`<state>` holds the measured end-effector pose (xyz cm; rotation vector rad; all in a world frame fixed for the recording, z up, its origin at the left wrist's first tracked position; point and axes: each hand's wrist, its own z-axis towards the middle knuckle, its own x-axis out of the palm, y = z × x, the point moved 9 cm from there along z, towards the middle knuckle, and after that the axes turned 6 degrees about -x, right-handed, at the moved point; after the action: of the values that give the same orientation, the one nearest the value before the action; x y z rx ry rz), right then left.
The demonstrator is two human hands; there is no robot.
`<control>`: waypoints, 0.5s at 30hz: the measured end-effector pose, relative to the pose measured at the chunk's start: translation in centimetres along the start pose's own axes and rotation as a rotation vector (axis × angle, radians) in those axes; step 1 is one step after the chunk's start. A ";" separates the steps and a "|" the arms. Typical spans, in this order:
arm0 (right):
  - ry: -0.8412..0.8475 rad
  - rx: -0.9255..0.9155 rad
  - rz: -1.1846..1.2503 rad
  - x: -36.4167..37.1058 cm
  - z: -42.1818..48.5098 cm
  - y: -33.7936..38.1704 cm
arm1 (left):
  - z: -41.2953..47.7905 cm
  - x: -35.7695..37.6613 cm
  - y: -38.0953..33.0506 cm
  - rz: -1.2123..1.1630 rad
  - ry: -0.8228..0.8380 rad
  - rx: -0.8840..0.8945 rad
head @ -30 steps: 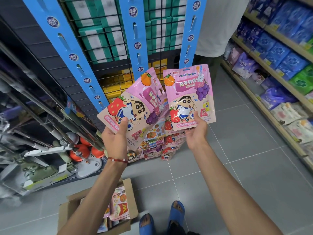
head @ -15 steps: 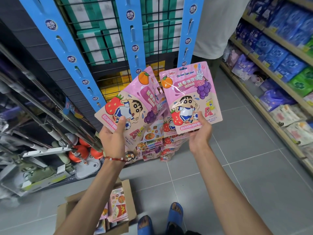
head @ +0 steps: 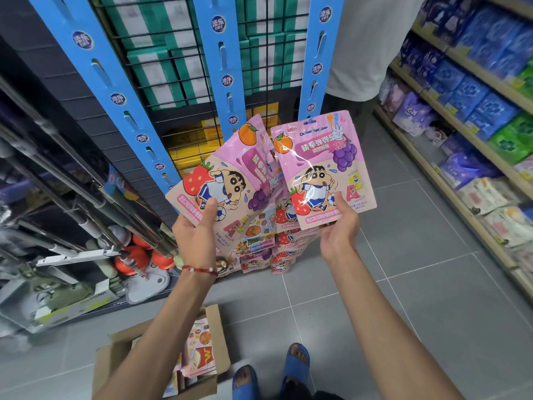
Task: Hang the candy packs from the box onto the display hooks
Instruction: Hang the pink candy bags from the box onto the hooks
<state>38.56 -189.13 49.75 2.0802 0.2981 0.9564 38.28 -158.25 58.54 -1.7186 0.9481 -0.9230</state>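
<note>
Cardboard box (head: 215, 324) stands open on the grey tiled floor (head: 432, 313) just left of the person's blue slippers (head: 297, 362), and flat candy packs (head: 202, 350) stand on edge inside it, packed against its right wall. More pink packs (head: 259, 246) already hang in a dense cluster at the lower ends of the blue display strips (head: 222, 53), which run down a black wire grid in front of green-and-white cartons. Both arms reach forward and up, palms turned towards the wearer. The left hand (head: 196, 235), with a red bracelet (head: 200, 269) at the wrist, clamps the lower corner of a pink candy pack (head: 230, 183), thumb pressed on the printed front and fingers hidden behind; the pack leans with its top towards the right, and whether a second one lies behind it is not clear. The right hand (head: 340, 229) pinches the bottom edge of another pink pack (head: 320, 168), thumb on the front, held nearly upright with its hang hole just below the lower end of the right strip (head: 317, 62). The two held packs overlap slightly at their inner edges.
</note>
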 end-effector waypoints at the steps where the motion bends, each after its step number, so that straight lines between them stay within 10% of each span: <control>1: -0.006 0.001 -0.004 -0.1 0.0 0.0 | 0.0 0.0 0.0 0.002 -0.002 0.000; 15: -0.033 0.121 -0.105 -0.6 0.5 -2.5 | -0.3 -0.7 -0.2 -0.002 -0.035 0.029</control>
<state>38.82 -188.13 47.39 2.1647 0.4529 0.8592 37.73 -157.70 58.73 -1.7063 0.9061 -0.9012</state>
